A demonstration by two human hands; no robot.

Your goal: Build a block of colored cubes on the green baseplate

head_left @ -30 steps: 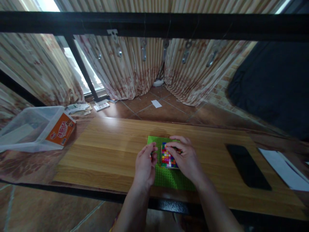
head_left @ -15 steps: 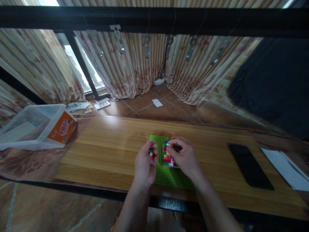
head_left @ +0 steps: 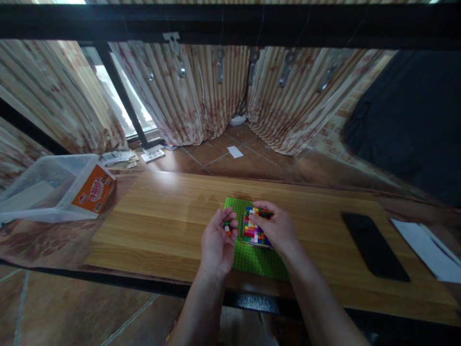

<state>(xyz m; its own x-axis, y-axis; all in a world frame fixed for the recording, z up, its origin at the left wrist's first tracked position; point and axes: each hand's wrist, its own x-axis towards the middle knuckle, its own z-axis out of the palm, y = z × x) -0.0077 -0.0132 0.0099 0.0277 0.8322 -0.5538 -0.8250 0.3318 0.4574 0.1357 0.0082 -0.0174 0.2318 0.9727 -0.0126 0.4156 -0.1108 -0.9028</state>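
Note:
A green studded baseplate lies on the wooden table. On it sits a flat block of small coloured toy bricks, part of it under my right hand. The thumb of that hand presses on the block's top, while its curled fingers reach over the far side. Whether a separate brick is under the thumb is hidden. Left of the block, my left hand is turned palm up. Its curled fingers hold a few loose toy bricks, with green, white and orange showing.
A black phone lies on the table to the right, beside white paper. At the left stands a clear plastic bin with an orange label. Papers lie on the floor beyond the table, before the curtains.
My right thumb has come down onto the block, and the fingers have shifted slightly, uncovering more bricks. My left fingers have shifted a little around the loose bricks. The view has moved slightly.

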